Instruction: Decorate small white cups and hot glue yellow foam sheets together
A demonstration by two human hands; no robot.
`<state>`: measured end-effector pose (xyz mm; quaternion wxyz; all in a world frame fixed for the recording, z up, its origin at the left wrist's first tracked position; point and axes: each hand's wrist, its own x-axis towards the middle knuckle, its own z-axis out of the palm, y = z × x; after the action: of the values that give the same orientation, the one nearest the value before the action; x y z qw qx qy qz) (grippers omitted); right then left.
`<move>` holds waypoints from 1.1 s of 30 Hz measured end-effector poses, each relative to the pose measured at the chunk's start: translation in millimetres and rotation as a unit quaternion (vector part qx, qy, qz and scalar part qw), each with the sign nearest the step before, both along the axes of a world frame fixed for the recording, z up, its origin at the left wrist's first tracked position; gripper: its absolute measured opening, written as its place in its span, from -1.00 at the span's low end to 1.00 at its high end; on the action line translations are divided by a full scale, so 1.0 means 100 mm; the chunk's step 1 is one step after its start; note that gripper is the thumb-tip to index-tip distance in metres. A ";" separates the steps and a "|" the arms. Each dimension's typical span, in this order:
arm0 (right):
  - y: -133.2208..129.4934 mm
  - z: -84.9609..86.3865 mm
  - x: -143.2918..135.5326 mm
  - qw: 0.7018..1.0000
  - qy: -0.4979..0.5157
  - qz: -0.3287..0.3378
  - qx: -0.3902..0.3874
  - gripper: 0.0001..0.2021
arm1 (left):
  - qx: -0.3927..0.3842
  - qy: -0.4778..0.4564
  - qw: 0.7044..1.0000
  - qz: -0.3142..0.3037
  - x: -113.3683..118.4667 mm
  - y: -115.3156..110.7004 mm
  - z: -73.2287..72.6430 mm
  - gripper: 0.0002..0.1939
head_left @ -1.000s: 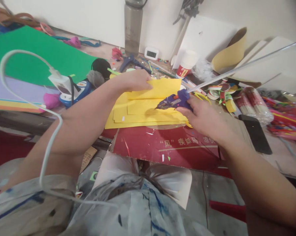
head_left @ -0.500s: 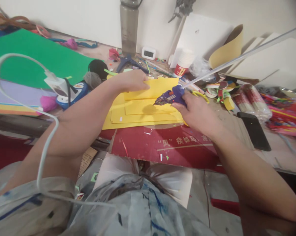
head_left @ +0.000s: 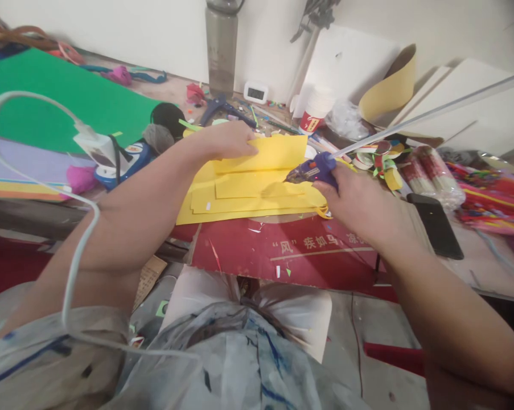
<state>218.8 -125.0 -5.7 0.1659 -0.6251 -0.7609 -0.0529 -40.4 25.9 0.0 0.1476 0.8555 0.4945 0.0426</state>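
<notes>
My left hand (head_left: 235, 140) is closed on the raised upper flap of a yellow paper sheet (head_left: 282, 151), holding it tilted up from the layers beneath. More yellow paper (head_left: 239, 205) lies flat under it, with a small white scrap on it. In my right hand (head_left: 350, 193) is a purple hot glue gun (head_left: 319, 169), its fingers wrapped round the handle. The nozzle points left, just over the right part of the yellow paper; whether it touches cannot be made out. A long clear glue stick (head_left: 431, 111) sticks out of the gun's back.
Red printed cardboard (head_left: 239, 245) covers the table's front. A green sheet (head_left: 69, 102) and a blue power strip (head_left: 126, 168) with a white cable lie left. Behind stand a grey bottle (head_left: 221, 51), a small clock (head_left: 255, 92) and paper cups (head_left: 314, 111). A black phone (head_left: 436, 225) rests right.
My right hand has moved the glue gun to the right along the yellow paper. My left hand keeps hold of the raised flap in nearly the same place.
</notes>
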 end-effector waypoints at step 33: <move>0.16 0.05 0.19 0.992 -0.037 -0.105 -0.059 -0.64 | 0.030 0.015 0.999 -0.031 -0.02 0.08 -0.08 -0.54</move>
<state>237.5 -109.1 -1.2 0.0937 -0.7079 -0.6984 -0.0481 -42.4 34.0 -7.7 0.1162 0.8749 0.4685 0.0399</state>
